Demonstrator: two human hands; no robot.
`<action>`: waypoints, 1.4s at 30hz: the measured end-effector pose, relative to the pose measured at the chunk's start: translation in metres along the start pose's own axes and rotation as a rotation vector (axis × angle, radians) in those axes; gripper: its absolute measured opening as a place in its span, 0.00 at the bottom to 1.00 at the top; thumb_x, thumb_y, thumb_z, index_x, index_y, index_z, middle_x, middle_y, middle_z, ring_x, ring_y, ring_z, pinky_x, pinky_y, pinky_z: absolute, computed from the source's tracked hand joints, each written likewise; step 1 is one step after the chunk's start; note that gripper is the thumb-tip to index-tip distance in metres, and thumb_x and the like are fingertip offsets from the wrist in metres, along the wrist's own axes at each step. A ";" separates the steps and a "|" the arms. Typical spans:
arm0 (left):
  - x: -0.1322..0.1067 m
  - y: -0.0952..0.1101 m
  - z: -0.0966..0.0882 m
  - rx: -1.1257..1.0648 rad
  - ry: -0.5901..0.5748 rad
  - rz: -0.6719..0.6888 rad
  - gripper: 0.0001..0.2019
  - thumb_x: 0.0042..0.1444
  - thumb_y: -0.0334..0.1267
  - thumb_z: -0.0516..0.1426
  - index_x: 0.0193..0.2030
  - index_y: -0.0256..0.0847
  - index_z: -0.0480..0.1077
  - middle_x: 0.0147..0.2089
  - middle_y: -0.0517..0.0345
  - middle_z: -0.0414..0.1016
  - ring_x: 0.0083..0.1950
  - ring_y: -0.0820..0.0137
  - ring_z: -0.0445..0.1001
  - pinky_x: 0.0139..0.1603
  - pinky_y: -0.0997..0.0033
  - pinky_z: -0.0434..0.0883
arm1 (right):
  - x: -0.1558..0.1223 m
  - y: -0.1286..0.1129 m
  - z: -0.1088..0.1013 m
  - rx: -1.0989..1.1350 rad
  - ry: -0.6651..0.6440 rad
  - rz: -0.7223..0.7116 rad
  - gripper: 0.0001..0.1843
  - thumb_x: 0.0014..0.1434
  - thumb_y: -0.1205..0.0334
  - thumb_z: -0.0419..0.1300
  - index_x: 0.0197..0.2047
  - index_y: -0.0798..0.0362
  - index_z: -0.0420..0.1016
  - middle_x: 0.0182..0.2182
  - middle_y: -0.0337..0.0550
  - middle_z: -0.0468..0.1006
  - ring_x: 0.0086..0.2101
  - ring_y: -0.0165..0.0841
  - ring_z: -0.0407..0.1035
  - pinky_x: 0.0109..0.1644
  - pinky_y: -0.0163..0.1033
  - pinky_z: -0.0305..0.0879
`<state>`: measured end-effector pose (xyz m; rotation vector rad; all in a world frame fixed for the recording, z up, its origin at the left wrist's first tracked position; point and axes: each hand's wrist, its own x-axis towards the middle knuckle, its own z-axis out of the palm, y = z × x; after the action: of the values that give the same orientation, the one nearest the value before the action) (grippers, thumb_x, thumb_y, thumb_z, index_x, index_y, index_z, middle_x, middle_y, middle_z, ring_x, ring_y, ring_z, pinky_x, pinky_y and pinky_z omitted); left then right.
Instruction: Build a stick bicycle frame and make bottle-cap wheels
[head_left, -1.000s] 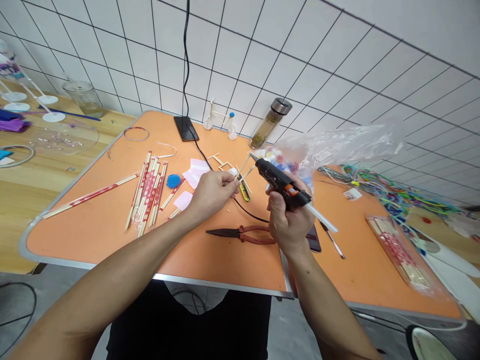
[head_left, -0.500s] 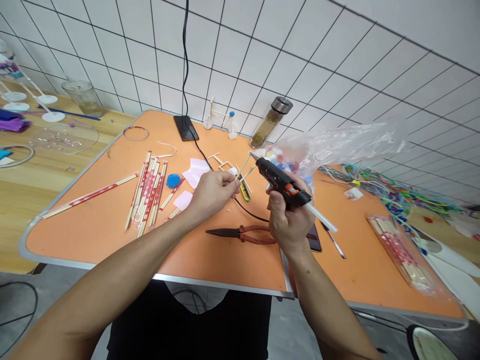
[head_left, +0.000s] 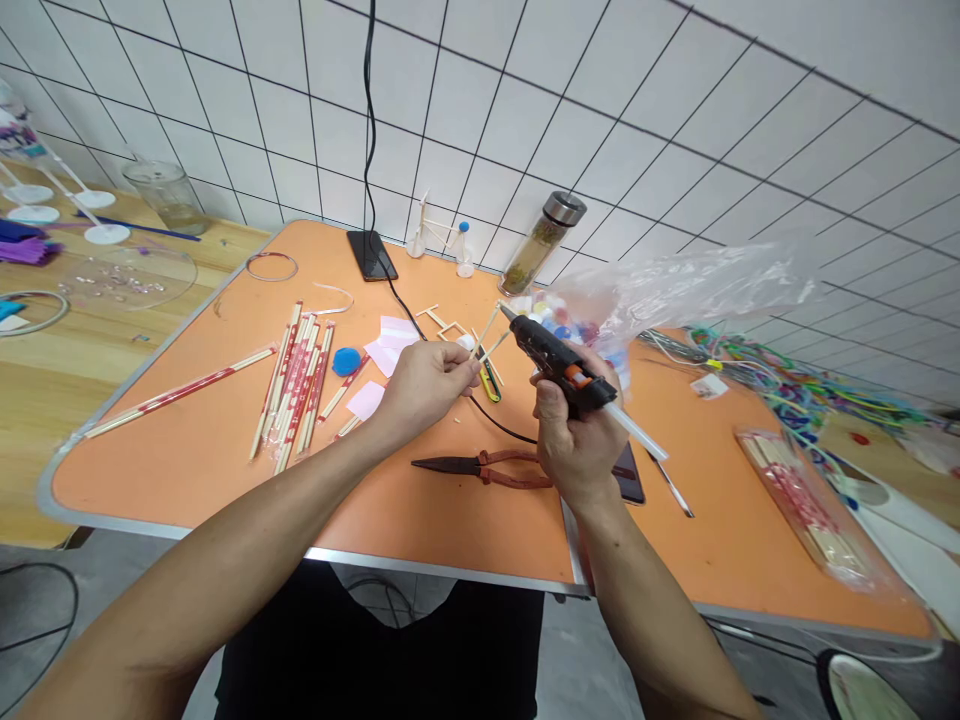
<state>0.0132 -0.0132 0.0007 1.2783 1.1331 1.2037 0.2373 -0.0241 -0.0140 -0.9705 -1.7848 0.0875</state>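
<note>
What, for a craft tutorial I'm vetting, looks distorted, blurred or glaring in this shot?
In the head view, the wide lens bends the white tile wall grid lines; the hot glue gun in the right hand shows no obvious blur; the plastic bag carries the main glare; shadows look soft.

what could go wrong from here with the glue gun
If it's hot, the nozzle of the black hot glue gun in the right hand points close to the wooden sticks pinched in the left hand, so those fingertips could get burned. The clear plastic bag sits beside the nozzle and might melt or stick. The black cord runs across the table below the hands and could snag.
</note>
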 end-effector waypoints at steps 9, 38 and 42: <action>0.001 0.003 0.000 -0.004 -0.003 -0.043 0.12 0.69 0.35 0.63 0.31 0.39 0.80 0.33 0.54 0.87 0.34 0.70 0.85 0.39 0.73 0.80 | -0.001 -0.003 -0.001 -0.107 0.027 -0.110 0.29 0.77 0.43 0.66 0.75 0.42 0.72 0.56 0.51 0.87 0.49 0.49 0.86 0.49 0.55 0.85; 0.001 0.000 0.000 0.000 -0.010 -0.041 0.13 0.69 0.35 0.63 0.31 0.39 0.80 0.33 0.55 0.87 0.34 0.71 0.85 0.39 0.73 0.79 | 0.002 -0.006 -0.002 -0.183 0.043 -0.118 0.28 0.78 0.43 0.63 0.74 0.44 0.72 0.57 0.52 0.87 0.49 0.50 0.87 0.48 0.56 0.85; 0.001 0.000 -0.001 0.014 -0.009 -0.035 0.12 0.69 0.35 0.63 0.31 0.40 0.80 0.33 0.55 0.87 0.34 0.70 0.85 0.39 0.73 0.79 | 0.001 -0.008 -0.003 -0.198 0.043 -0.134 0.28 0.78 0.44 0.63 0.75 0.44 0.72 0.57 0.52 0.88 0.46 0.48 0.88 0.47 0.54 0.86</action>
<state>0.0127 -0.0123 0.0004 1.2685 1.1547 1.1651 0.2348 -0.0296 -0.0079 -0.9809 -1.8381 -0.1971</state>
